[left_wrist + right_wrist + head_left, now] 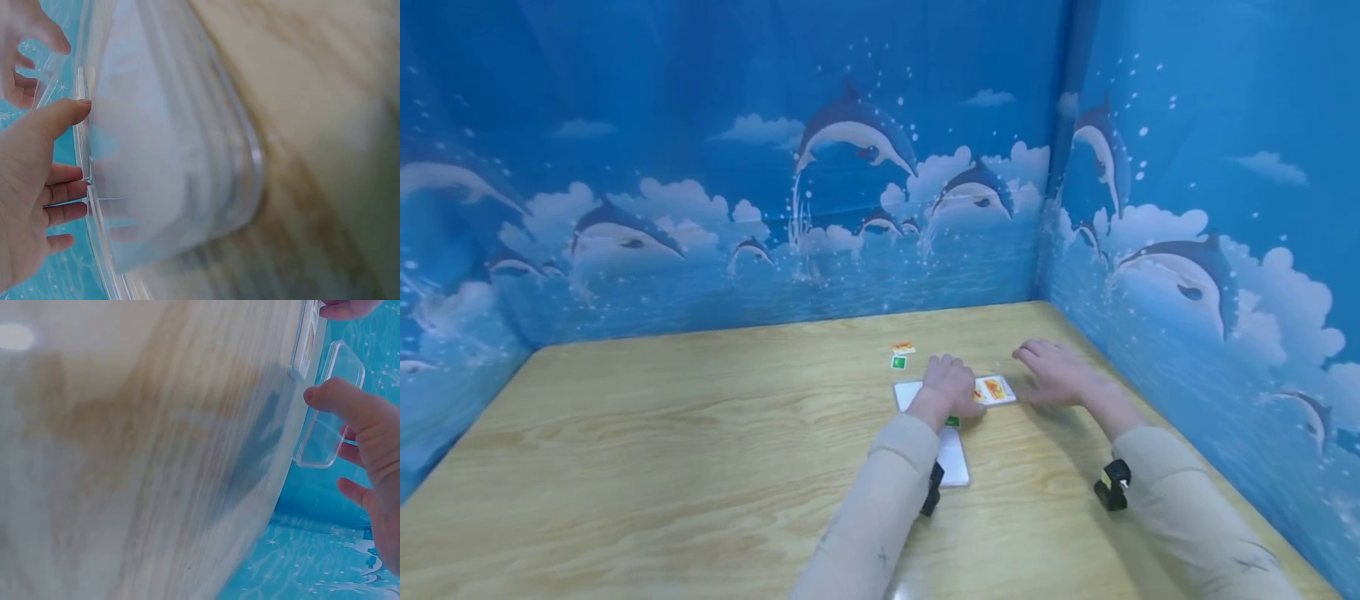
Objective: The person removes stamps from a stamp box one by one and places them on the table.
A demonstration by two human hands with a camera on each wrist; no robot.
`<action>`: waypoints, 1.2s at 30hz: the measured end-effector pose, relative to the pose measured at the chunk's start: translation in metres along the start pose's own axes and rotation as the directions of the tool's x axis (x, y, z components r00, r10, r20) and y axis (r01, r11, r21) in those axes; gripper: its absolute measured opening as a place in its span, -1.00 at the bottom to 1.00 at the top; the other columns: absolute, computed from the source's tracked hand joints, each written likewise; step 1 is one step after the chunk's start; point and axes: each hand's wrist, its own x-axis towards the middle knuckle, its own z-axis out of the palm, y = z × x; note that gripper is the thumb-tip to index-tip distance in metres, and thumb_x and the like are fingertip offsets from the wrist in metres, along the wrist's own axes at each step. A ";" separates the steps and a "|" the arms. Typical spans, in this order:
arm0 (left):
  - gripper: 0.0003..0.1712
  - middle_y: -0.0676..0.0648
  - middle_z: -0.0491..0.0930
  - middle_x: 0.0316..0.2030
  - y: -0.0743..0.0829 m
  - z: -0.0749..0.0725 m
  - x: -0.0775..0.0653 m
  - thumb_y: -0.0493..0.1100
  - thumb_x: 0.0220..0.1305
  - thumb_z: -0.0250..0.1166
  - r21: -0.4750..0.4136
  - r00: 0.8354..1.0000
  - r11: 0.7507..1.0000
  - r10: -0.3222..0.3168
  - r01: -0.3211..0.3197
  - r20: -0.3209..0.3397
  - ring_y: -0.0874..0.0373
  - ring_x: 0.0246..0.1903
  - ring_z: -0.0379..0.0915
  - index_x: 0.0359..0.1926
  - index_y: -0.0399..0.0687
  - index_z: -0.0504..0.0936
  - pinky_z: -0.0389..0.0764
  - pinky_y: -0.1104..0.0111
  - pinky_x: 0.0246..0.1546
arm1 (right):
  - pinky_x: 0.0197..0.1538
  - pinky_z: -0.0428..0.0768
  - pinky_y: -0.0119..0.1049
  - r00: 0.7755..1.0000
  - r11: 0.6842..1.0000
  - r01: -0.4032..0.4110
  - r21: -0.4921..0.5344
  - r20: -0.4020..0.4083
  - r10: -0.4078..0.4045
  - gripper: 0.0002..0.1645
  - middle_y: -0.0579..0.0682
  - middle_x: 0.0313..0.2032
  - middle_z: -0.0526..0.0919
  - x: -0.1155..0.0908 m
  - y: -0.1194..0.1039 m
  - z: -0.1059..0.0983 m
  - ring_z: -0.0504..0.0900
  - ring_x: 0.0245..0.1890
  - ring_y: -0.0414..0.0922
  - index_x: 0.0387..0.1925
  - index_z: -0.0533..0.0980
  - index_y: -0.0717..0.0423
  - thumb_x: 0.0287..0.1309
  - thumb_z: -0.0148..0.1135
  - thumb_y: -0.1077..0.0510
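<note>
My left hand [950, 385] lies across a flat clear plastic case [907, 393] on the table, gripping its edges between thumb and fingers. An orange-printed card [995, 389] shows at the case's right end. In the right wrist view, my right hand [375, 437] holds a transparent rectangular cover [325, 440] with rounded corners between thumb and fingers. This hand is raised just right of the case. Below my left hand lies a second white-looking flat case [953, 460], with a bit of green [952, 422] near its top. The left palm hides the middle of the first case.
Beyond my left hand, a small green card [898, 362] and an orange-and-white card [903, 347] lie on the wooden table [662, 433]. Blue dolphin-printed curtains [700, 167] rise behind the table and along its right side.
</note>
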 end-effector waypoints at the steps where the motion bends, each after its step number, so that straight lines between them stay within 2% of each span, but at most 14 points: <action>1: -0.40 0.03 0.46 -0.18 0.000 0.000 0.000 0.38 0.07 0.15 0.002 1.000 1.000 0.001 -0.001 0.001 0.15 -0.15 0.26 -0.12 0.03 0.58 0.22 0.23 0.07 | -0.01 0.40 0.11 1.000 1.000 0.000 0.001 0.009 0.000 -0.26 0.24 -0.09 0.46 -0.001 0.000 -0.001 0.44 -0.04 0.19 0.02 0.40 0.36 -0.26 0.41 0.12; 7: -0.40 0.03 0.44 -0.19 -0.002 -0.001 0.001 0.38 0.08 0.15 0.000 1.000 1.000 0.003 -0.003 0.010 0.16 -0.17 0.23 -0.12 0.02 0.58 0.22 0.25 0.02 | -0.06 0.44 0.10 0.999 1.000 0.029 -0.011 0.021 -0.028 -0.24 0.21 -0.09 0.47 -0.008 -0.007 -0.007 0.46 -0.06 0.16 0.03 0.41 0.33 -0.31 0.41 0.10; 13: -0.42 0.02 0.43 -0.16 -0.003 -0.002 0.000 0.36 0.09 0.14 -0.004 1.000 1.000 0.011 -0.011 0.023 0.14 -0.12 0.23 -0.14 0.02 0.58 0.19 0.22 0.09 | -0.08 0.45 0.09 0.995 0.990 0.096 -0.098 0.039 -0.093 -0.24 0.17 -0.09 0.50 -0.016 -0.019 -0.013 0.49 -0.07 0.12 0.02 0.44 0.27 -0.28 0.38 -0.02; 19: -0.39 0.02 0.43 -0.15 -0.003 -0.001 0.001 0.37 0.08 0.15 0.009 1.000 1.000 0.015 -0.015 0.025 0.14 -0.11 0.23 -0.08 0.03 0.58 0.19 0.22 0.10 | -0.02 0.41 0.08 0.986 0.972 0.164 -0.168 0.023 -0.162 -0.20 0.14 -0.10 0.52 -0.023 -0.029 -0.014 0.48 -0.07 0.09 0.03 0.45 0.26 -0.26 0.34 -0.13; 28: -0.37 0.00 0.44 -0.09 -0.003 -0.005 -0.001 0.37 0.10 0.13 0.018 0.999 1.000 0.020 -0.020 0.037 0.13 -0.05 0.25 -0.02 0.02 0.56 0.18 0.20 0.13 | -0.12 0.49 -0.01 0.967 0.961 0.252 -0.110 0.049 -0.248 -0.28 0.08 -0.16 0.54 -0.027 -0.048 -0.004 0.51 -0.15 0.01 -0.04 0.48 0.24 -0.19 0.33 -0.16; 36: -0.33 0.00 0.45 -0.04 -0.002 -0.004 -0.001 0.39 0.12 0.11 0.024 0.999 0.999 0.019 -0.020 0.046 0.12 0.00 0.25 0.02 0.02 0.55 0.15 0.19 0.17 | -0.08 0.48 0.00 0.956 0.955 0.284 -0.088 0.099 -0.275 -0.21 0.09 -0.12 0.54 -0.030 -0.056 -0.003 0.52 -0.10 0.03 0.01 0.48 0.24 -0.16 0.34 -0.23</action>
